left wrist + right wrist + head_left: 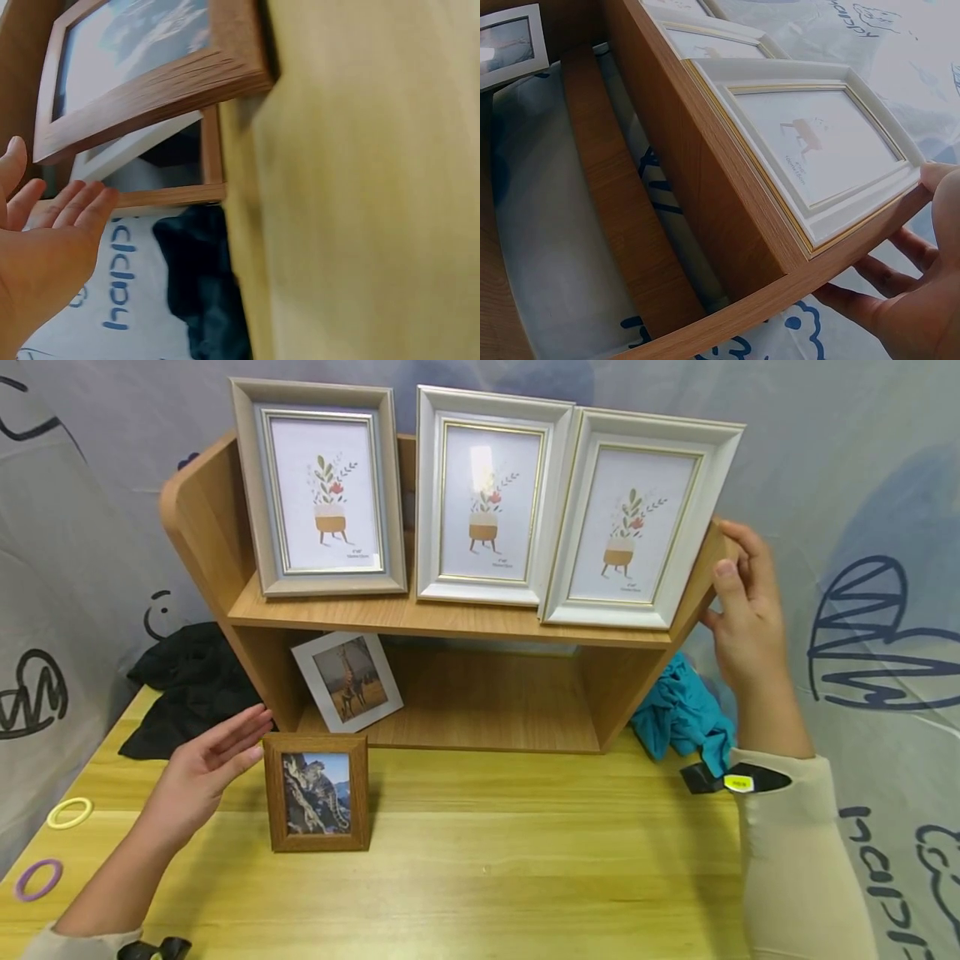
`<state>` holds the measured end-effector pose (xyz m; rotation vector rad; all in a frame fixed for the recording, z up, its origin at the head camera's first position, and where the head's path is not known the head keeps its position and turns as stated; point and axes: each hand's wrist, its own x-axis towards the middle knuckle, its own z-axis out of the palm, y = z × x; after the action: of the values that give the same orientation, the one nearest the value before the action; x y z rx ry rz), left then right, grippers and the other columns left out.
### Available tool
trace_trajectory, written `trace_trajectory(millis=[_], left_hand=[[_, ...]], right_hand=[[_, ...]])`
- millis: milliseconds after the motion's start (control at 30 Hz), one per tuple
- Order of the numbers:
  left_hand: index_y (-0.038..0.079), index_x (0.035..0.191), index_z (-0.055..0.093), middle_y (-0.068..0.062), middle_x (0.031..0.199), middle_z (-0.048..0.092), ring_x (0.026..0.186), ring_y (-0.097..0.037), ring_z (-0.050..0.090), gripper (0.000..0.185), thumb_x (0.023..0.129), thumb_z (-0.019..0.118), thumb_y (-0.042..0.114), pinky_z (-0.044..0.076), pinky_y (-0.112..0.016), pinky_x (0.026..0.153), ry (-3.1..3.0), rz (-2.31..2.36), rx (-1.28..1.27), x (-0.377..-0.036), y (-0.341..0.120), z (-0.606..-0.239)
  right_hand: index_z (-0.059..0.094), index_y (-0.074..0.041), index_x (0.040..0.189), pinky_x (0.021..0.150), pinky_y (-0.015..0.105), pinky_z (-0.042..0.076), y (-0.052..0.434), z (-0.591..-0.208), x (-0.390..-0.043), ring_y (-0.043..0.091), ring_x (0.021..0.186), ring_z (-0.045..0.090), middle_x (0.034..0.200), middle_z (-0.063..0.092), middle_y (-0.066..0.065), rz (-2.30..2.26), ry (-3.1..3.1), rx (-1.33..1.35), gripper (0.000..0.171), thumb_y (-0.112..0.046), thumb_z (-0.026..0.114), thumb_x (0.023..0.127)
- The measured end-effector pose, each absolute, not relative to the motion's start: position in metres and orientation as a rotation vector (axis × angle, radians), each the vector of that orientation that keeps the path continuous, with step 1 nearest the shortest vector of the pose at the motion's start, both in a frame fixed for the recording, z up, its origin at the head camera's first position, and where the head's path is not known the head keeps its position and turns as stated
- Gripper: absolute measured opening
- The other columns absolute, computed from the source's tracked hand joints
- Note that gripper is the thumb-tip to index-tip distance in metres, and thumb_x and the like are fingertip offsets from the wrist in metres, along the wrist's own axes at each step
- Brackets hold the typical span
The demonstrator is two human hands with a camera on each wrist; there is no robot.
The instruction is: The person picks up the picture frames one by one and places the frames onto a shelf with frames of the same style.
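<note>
A: Your left hand (201,766) is flat and relaxed, fingers straight, holding nothing, just beside the left edge of the small brown frame (318,792). That frame stands upright on the table (525,852), in front of the wooden shelf (465,618).

B: And my right hand (742,602)?

A: It's curled round the shelf's right end panel, thumb on the front edge, close to the outer white frame (637,518) leaning on the top board.

B: How will the brown frame handle?

A: Light and stiff, I'd judge, but its front looks glazed, so likely fragile and prone to tip. Pinch it by both side rails or across the top rail, off the picture face. The white frames lean loosely; jolting the shelf could slide them
</note>
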<state>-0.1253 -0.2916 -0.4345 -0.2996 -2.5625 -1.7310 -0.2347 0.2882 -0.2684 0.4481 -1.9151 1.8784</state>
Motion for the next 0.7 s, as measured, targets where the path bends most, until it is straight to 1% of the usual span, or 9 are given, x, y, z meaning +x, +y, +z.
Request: trace_trajectory(millis=[67,133,233,300,367,533,700], left_hand=[[0.007,0.159,0.037,-0.001,0.154,0.052,0.126,0.012,0.051,0.058,0.107,0.058,0.016,0.046,-0.008,0.093,-2.539,-1.758,-0.301,-0.125,-0.292,-0.44],[0.007,0.158,0.04,0.009,0.145,0.058,0.122,0.012,0.053,0.056,0.106,0.06,0.014,0.048,-0.01,0.091,-2.518,-1.779,-0.286,-0.124,-0.292,-0.445],[0.008,0.155,0.045,0.021,0.133,0.058,0.114,0.01,0.059,0.054,0.104,0.062,0.012,0.053,-0.014,0.086,-2.512,-1.803,-0.243,-0.124,-0.293,-0.451],[0.009,0.155,0.046,0.025,0.127,0.059,0.108,0.008,0.062,0.054,0.103,0.063,0.011,0.056,-0.017,0.082,-2.519,-1.815,-0.216,-0.123,-0.293,-0.454],[0.01,0.155,0.046,0.024,0.123,0.062,0.103,0.004,0.066,0.055,0.102,0.064,0.009,0.057,-0.021,0.079,-2.519,-1.839,-0.205,-0.122,-0.293,-0.456],[0.011,0.156,0.046,0.019,0.116,0.066,0.098,-0.001,0.069,0.058,0.101,0.065,0.006,0.059,-0.023,0.076,-2.51,-1.863,-0.205,-0.123,-0.293,-0.458],[0.013,0.157,0.044,0.015,0.111,0.067,0.094,-0.004,0.071,0.063,0.099,0.067,0.003,0.06,-0.027,0.075,-2.52,-1.893,-0.209,-0.122,-0.294,-0.457]], right_hand=[[0.049,-0.025,0.149,0.101,0.05,0.05,0.288,-0.269,-0.235,0.03,0.132,0.042,0.149,0.042,0.01,1.889,-1.906,0.454,0.042,-0.025,0.056,0.107],[0.049,-0.024,0.149,0.1,0.049,0.049,0.288,-0.269,-0.235,0.029,0.132,0.042,0.149,0.042,0.01,1.901,-1.897,0.462,0.042,-0.025,0.055,0.107],[0.049,-0.024,0.149,0.098,0.047,0.05,0.288,-0.269,-0.235,0.029,0.131,0.043,0.149,0.042,0.01,1.918,-1.881,0.475,0.042,-0.024,0.055,0.107],[0.049,-0.023,0.149,0.096,0.045,0.05,0.288,-0.269,-0.235,0.029,0.131,0.043,0.149,0.043,0.01,1.92,-1.877,0.481,0.042,-0.024,0.055,0.107],[0.049,-0.023,0.149,0.096,0.046,0.05,0.287,-0.269,-0.234,0.029,0.131,0.043,0.149,0.043,0.01,1.916,-1.878,0.483,0.042,-0.024,0.055,0.107],[0.048,-0.023,0.149,0.1,0.05,0.049,0.288,-0.268,-0.234,0.029,0.132,0.043,0.15,0.043,0.01,1.91,-1.884,0.481,0.042,-0.024,0.055,0.107],[0.048,-0.025,0.149,0.099,0.048,0.05,0.288,-0.268,-0.234,0.03,0.132,0.043,0.151,0.042,0.01,1.886,-1.913,0.462,0.043,-0.026,0.056,0.107]])
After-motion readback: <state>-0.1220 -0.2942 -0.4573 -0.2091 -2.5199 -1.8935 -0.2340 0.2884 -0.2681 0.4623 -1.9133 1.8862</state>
